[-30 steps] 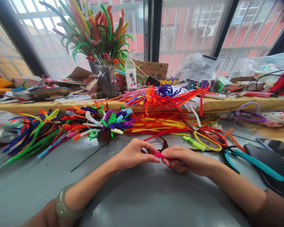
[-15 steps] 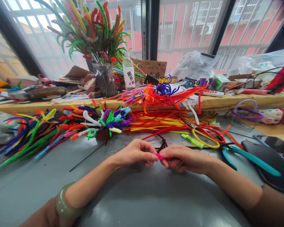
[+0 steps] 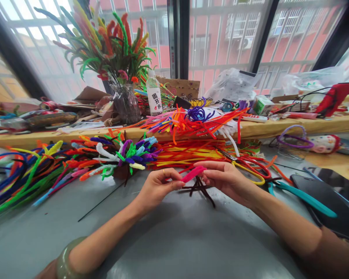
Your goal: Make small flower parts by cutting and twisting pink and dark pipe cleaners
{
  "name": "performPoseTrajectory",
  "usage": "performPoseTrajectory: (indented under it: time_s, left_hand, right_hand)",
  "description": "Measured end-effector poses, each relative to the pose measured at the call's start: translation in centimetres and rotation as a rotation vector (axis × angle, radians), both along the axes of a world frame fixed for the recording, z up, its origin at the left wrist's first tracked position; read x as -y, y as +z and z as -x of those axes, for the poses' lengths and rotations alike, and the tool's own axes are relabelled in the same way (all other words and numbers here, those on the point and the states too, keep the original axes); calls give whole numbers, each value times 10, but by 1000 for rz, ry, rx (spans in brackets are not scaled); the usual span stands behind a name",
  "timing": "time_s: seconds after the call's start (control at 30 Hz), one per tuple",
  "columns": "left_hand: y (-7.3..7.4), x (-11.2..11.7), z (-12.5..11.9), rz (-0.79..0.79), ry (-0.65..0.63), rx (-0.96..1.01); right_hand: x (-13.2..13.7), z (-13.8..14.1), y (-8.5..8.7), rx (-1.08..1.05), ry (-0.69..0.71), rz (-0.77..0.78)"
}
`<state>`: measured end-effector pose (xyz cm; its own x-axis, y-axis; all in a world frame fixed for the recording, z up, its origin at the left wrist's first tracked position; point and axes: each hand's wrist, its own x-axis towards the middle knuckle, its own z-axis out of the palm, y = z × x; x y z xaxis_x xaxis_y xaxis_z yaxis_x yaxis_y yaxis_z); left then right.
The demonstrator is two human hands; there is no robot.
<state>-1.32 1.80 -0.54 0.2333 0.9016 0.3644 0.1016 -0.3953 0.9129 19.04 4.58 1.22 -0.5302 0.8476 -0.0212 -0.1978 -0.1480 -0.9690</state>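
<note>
Between my two hands a short, fuzzy pink pipe cleaner piece (image 3: 192, 174) is held up over the grey table (image 3: 174, 248). It looks folded or doubled, rising slightly toward the right. My left hand (image 3: 163, 188) pinches its lower left end between thumb and forefinger. The upper right end sits in the fingertips of my right hand (image 3: 228, 180). Just beneath and behind the pink piece lie several dark brown pipe cleaners (image 3: 202, 188), partly covered by my right hand.
Bundled multicoloured pipe cleaners (image 3: 128, 153) stand at left. Red and yellow strands (image 3: 186, 151) lie behind my hands. At right are yellow-and-red-handled scissors (image 3: 250, 174), teal-handled pliers (image 3: 305, 197) and a black phone (image 3: 314, 190). A wooden shelf (image 3: 75, 136) carries a vase (image 3: 126, 102) and a bottle (image 3: 154, 97).
Both hands have risen and moved apart a little, so more of the pink piece shows. The brown pipe cleaners are less covered. The whole view has shifted slightly.
</note>
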Motion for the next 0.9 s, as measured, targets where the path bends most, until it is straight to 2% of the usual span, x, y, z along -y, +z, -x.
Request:
performPoseTrajectory:
  time_s: [0.23,0.43,0.53,0.77,0.9]
  left_hand:
    - [-4,1,0,-211,23,-163]
    - [-4,3,-1,-273,71,-222]
    - [-3,2,-2,-183,67,-164]
    - [0,-1,-2,168,57,52]
    - [3,0,-3,262,36,97]
  right_hand:
    - [-1,0,-2,17,-138,-73]
    - [1,1,-1,52,-144,-133]
    - [1,2,-2,93,-189,-195]
    - [2,4,-2,147,-291,-272]
    - [3,5,1,160,-334,-321]
